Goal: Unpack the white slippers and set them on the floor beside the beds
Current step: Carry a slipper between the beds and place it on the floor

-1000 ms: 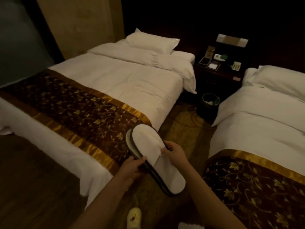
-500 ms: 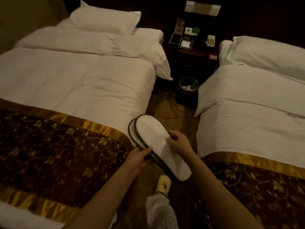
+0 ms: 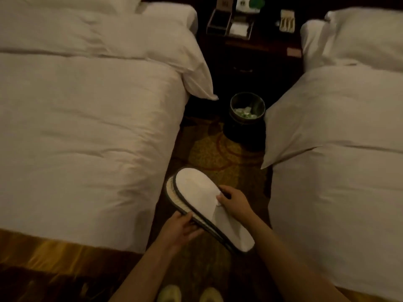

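Two white slippers [image 3: 200, 197] with dark trim are stacked flat against each other, held in the air over the aisle between the beds. The top one shows its white upper; the lower one peeks out along the left edge. My left hand [image 3: 181, 229] grips the left rim of the stack from below. My right hand [image 3: 234, 202] pinches the opening edge of the top slipper on the right side. The patterned carpet floor [image 3: 209, 158] lies beneath them.
The left bed [image 3: 87, 127] and right bed [image 3: 340, 171] flank the narrow aisle. A dark round waste bin [image 3: 247, 112] stands at the aisle's far end before a dark nightstand [image 3: 250, 46] with small items. My feet in pale shoes [image 3: 189, 294] show at the bottom.
The view has moved forward into the aisle and tilted down, so the beds loom larger. Both hands keep the same hold on the stacked slippers.
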